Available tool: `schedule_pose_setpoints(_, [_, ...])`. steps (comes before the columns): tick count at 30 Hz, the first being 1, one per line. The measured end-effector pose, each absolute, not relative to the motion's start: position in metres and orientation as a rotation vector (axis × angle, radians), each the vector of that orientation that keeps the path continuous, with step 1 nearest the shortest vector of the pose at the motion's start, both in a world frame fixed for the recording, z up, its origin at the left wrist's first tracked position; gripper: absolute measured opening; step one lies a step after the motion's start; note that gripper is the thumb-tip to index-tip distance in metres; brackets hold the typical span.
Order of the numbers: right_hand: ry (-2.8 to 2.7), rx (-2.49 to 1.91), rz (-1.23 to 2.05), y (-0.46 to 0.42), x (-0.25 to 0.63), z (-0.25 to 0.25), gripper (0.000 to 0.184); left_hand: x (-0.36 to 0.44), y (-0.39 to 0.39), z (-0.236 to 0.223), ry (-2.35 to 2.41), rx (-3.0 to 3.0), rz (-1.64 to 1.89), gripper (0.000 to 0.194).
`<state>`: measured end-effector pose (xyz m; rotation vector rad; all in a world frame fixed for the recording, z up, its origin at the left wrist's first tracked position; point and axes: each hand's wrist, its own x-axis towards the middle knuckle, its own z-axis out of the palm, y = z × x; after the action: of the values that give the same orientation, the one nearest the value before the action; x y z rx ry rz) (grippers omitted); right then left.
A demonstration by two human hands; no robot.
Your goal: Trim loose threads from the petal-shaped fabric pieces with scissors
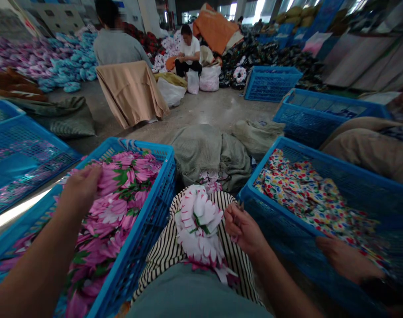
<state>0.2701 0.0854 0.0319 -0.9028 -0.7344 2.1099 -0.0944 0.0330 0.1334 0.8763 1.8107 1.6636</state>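
Observation:
My left hand [82, 190] is over the blue basket on the left, fingers closed at the edge of a pink fabric flower [110, 181] with a green centre. The hand is slightly blurred. More pink and green flower pieces [113, 212] fill the basket under it. On my lap, over striped cloth, lie white fabric flowers [199, 216] with pink-edged petals and a green middle. To their right, my right hand [242, 227] is closed, and a small dark pointed tip sticks up from its fingers. The rest of what it holds is hidden.
Another person's hand [348, 258] reaches beside the right-hand blue basket [297, 225] of colourful printed pieces. A green-grey sack [208, 150] lies ahead. Further off are a cloth-draped chair [131, 90], two seated people, more blue baskets [270, 84] and heaps of fabric goods.

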Motion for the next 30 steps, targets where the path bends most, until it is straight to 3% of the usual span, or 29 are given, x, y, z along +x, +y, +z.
schedule_pose_setpoints(4, [-1.222,-1.117,1.758,0.082,0.257,0.027,0.027,-0.097,0.022,0.100,2.354,1.381,1.283,0.026])
schedule_pose_setpoints(7, [-1.547,-1.130,1.579,0.078,0.240,0.023,0.020,-0.044,0.022,0.073,2.205,1.548,1.095,0.022])
schedule_pose_setpoints(12, [-1.493,-1.201,1.486,0.086,0.238,0.017,0.021,0.050,0.032,0.058,1.640,1.984,0.798,0.030])
schedule_pose_setpoints(18, [-1.444,-1.265,1.431,0.098,0.254,0.014,0.022,0.077,0.048,0.036,1.781,1.410,0.994,0.016])
schedule_pose_setpoints(22, [-1.442,-1.229,1.442,0.099,0.251,0.012,0.021,0.080,0.056,0.030,1.706,1.295,1.086,0.026])
schedule_pose_setpoints(30, [-1.361,-0.996,1.606,0.115,0.250,0.040,0.045,0.082,0.055,0.072,1.025,1.080,1.116,0.031])
